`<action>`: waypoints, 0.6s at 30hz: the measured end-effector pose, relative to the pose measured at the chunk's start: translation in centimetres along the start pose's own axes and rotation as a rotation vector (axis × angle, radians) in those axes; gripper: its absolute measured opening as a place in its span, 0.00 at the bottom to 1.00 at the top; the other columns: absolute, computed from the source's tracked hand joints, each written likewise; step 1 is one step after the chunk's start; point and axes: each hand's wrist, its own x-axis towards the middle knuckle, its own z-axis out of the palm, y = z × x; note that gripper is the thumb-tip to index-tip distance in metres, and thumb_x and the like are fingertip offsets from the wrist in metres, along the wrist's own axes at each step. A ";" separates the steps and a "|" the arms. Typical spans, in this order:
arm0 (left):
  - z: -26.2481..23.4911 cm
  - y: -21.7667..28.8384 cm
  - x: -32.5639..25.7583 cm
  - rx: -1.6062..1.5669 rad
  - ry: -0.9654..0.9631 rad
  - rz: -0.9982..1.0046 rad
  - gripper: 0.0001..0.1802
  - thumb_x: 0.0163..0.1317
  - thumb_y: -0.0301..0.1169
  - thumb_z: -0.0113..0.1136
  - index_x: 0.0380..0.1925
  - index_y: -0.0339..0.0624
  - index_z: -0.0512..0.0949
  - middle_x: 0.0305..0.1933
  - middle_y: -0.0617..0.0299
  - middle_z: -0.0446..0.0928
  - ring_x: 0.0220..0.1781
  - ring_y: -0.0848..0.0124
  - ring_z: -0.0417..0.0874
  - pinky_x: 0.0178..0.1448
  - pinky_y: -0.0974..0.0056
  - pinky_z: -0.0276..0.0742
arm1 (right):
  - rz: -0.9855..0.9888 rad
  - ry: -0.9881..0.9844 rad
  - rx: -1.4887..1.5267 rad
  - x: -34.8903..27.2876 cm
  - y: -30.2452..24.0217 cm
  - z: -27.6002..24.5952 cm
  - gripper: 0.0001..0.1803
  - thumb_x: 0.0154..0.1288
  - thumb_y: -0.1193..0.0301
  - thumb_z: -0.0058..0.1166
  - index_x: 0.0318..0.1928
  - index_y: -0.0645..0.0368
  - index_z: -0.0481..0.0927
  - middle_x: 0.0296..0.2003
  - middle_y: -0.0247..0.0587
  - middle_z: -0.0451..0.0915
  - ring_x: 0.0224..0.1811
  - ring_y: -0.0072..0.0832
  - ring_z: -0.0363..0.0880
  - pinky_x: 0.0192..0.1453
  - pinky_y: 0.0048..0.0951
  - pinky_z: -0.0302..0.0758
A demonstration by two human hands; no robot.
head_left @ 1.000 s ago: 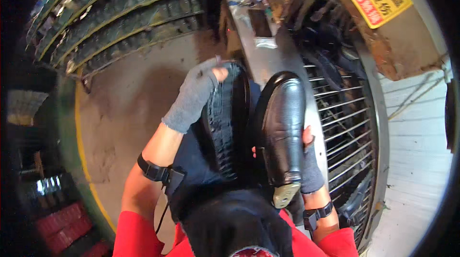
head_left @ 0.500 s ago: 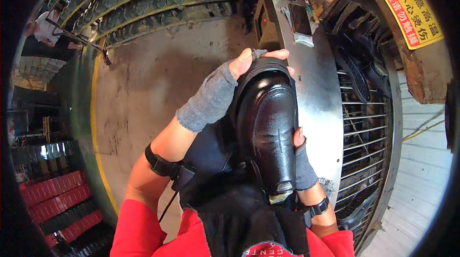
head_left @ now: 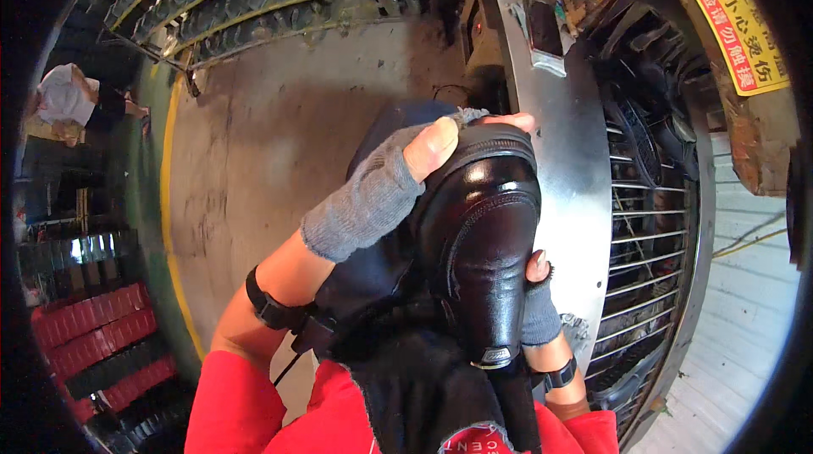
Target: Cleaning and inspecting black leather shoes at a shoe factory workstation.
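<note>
A glossy black leather shoe [head_left: 495, 238] lies lengthwise in front of my body, with one end toward my apron [head_left: 398, 378]. Around its far end, where a dark stitched rim shows, curl the fingers of my left hand [head_left: 402, 170], in a grey fingerless glove. The left thumb presses on top of that rim. My right hand [head_left: 539, 306], gloved the same way, grips the shoe's right side low down; only its thumb shows, and the other fingers are hidden underneath.
To my right runs a metal bench [head_left: 567, 166] carrying a phone [head_left: 544, 28]. Beyond it, a barred rack [head_left: 648, 234] holds dark shoes, beneath a yellow and red warning sign [head_left: 735, 26]. Shoe-filled shelves [head_left: 296, 1] stand ahead. Red slatted pieces [head_left: 97, 331] are stacked at left, near another person [head_left: 68, 102].
My left hand and the shoe's far end have shifted slightly nearer and to the right, and the shoe has tipped a little. Both hands keep their hold.
</note>
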 end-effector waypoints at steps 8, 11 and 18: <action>-1.8 2.5 -3.9 0.601 0.048 -0.073 0.88 0.27 0.69 0.89 0.84 0.36 0.52 0.82 0.57 0.63 0.81 0.63 0.67 0.83 0.54 0.63 | -0.205 -0.215 -0.114 -1.1 -9.5 6.5 0.34 0.72 0.42 0.63 0.48 0.66 0.89 0.36 0.33 0.88 0.38 0.21 0.84 0.44 0.26 0.80; -3.4 0.9 -4.8 0.113 0.279 0.068 0.83 0.34 0.58 0.92 0.84 0.36 0.50 0.78 0.57 0.68 0.78 0.61 0.71 0.84 0.53 0.61 | -0.247 -0.222 -0.250 -1.7 -10.8 9.1 0.31 0.75 0.44 0.61 0.41 0.66 0.87 0.29 0.30 0.80 0.34 0.19 0.76 0.38 0.28 0.74; -7.6 -5.4 -8.5 -0.118 0.069 0.237 0.48 0.70 0.50 0.69 0.84 0.69 0.53 0.77 0.57 0.74 0.76 0.45 0.75 0.78 0.33 0.72 | -0.343 -0.015 -0.661 -1.0 -9.5 6.0 0.22 0.67 0.55 0.74 0.33 0.63 0.83 0.24 0.39 0.80 0.27 0.22 0.77 0.34 0.30 0.72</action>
